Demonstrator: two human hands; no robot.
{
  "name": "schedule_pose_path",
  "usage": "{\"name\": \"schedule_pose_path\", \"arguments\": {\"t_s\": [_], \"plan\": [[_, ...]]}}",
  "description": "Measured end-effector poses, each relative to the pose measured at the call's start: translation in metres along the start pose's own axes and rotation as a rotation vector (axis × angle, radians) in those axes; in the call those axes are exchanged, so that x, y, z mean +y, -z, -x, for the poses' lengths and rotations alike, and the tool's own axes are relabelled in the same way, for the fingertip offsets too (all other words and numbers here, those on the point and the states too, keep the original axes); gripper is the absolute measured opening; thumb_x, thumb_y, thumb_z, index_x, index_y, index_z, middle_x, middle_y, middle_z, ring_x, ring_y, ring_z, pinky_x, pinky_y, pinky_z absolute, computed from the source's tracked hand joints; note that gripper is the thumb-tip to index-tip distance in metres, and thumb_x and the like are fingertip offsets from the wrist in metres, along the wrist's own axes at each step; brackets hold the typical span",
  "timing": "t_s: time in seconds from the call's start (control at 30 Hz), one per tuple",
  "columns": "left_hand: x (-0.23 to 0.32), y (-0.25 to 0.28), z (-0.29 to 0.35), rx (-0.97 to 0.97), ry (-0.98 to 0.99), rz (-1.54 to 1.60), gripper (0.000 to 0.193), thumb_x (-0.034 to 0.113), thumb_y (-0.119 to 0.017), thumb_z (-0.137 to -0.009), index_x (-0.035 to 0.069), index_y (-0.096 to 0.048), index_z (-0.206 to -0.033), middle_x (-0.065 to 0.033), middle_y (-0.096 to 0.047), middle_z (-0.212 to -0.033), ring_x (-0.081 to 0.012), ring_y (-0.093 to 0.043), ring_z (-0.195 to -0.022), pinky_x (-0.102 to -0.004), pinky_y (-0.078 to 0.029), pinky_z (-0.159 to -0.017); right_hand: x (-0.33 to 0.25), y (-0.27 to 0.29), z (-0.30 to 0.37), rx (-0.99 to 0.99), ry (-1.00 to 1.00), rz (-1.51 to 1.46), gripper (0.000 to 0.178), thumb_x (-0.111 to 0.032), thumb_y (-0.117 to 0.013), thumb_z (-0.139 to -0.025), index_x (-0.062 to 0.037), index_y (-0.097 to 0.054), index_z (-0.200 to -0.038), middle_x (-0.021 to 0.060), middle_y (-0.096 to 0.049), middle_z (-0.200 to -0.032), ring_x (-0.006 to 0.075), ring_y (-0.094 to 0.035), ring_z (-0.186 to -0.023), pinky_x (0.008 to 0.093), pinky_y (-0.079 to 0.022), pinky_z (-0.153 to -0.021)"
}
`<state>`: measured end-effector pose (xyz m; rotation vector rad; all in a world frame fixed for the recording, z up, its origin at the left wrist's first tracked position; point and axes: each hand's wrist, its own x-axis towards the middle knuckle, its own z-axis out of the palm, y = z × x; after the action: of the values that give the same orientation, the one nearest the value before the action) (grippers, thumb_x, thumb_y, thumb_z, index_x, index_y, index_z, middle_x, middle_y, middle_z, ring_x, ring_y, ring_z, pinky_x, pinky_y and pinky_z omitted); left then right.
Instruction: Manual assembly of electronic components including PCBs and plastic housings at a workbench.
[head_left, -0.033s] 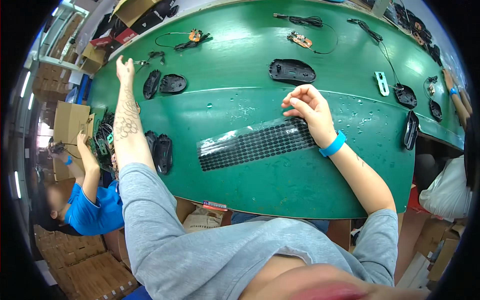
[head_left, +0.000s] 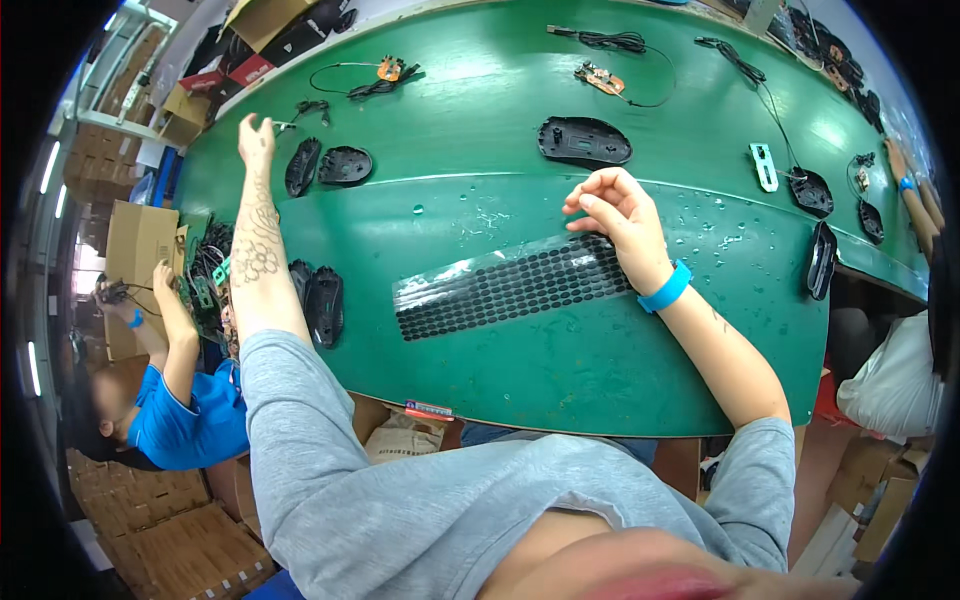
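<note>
My left hand (head_left: 257, 140) is stretched out to the far left, thumb and forefinger apart, with nothing visible between them. Just beyond its fingertips lie a small part and a short dark cable (head_left: 313, 108). Two black mouse shells (head_left: 346, 166) are to the right of that wrist. My right hand (head_left: 625, 220) hovers over the right end of a clear sheet of black round pads (head_left: 510, 290). Its fingers are curled in toward the thumb, the lower ones close to the sheet. Whether they pinch a small piece cannot be made out. A black mouse shell (head_left: 584, 142) lies beyond this hand.
Orange circuit boards (head_left: 600, 80) with cables lie along the far side of the green table (head_left: 470, 130). More black shells (head_left: 325, 307) sit by my left forearm. A co-worker in blue (head_left: 195, 415) works at the left; another person's arm (head_left: 912, 195) shows at the right edge.
My left hand has shifted slightly right and nearer, still beside the small part and cable. The right hand and the sheet have stayed in place.
</note>
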<state>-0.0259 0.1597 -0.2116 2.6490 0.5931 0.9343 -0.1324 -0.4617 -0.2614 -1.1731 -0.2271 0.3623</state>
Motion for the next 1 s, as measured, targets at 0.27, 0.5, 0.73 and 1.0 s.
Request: {"name": "schedule_pose_path", "arguments": {"t_s": [0.27, 0.5, 0.73, 1.0], "plan": [[0.024, -0.002, 0.084, -0.463, -0.062, -0.169, 0.056, 0.051, -0.065, -0.090, 0.001, -0.072, -0.114, -0.0144, -0.073, -0.113, -0.0272, -0.070, -0.104, -0.0347, -0.055, -0.087, -0.002, 0.001, 0.002, -0.017, 0.010, 0.063, 0.015, -0.007, -0.062, -0.095, -0.0033, -0.057, -0.108, 0.0120, -0.067, -0.100, 0.0206, -0.066, -0.093, 0.0314, -0.057, -0.081], [0.015, -0.005, 0.073, -0.393, 0.565, -0.430, 0.058, 0.054, -0.052, -0.093, 0.002, -0.073, -0.105, -0.0119, -0.076, -0.093, -0.0251, -0.073, -0.096, -0.0366, -0.056, -0.083, 0.007, 0.008, -0.002, -0.017, 0.027, 0.066, 0.016, -0.007, -0.062, -0.095, -0.0034, -0.057, -0.109, 0.0118, -0.067, -0.100, 0.0202, -0.066, -0.093, 0.0311, -0.057, -0.081], [-0.037, 0.015, 0.054, -0.156, 0.575, -0.098, 0.053, 0.047, -0.049, -0.090, 0.000, -0.074, -0.089, -0.0166, -0.074, -0.081, -0.0361, -0.071, -0.083, -0.0445, -0.056, -0.077, 0.006, -0.009, -0.006, -0.073, 0.050, 0.058, 0.016, -0.007, -0.062, -0.095, -0.0031, -0.058, -0.110, 0.0119, -0.067, -0.100, 0.0204, -0.067, -0.094, 0.0312, -0.057, -0.081], [0.277, 0.040, 0.278, -0.368, -0.789, 0.357, 0.027, 0.022, -0.067, -0.086, 0.007, -0.072, -0.108, -0.0115, -0.072, -0.111, -0.0280, -0.069, -0.088, -0.0374, -0.055, -0.075, 0.010, 0.006, -0.006, -0.004, 0.066, 0.034, 0.015, -0.007, -0.061, -0.094, -0.0030, -0.059, -0.109, 0.0117, -0.067, -0.100, 0.0201, -0.067, -0.093, 0.0304, -0.057, -0.080]]}}
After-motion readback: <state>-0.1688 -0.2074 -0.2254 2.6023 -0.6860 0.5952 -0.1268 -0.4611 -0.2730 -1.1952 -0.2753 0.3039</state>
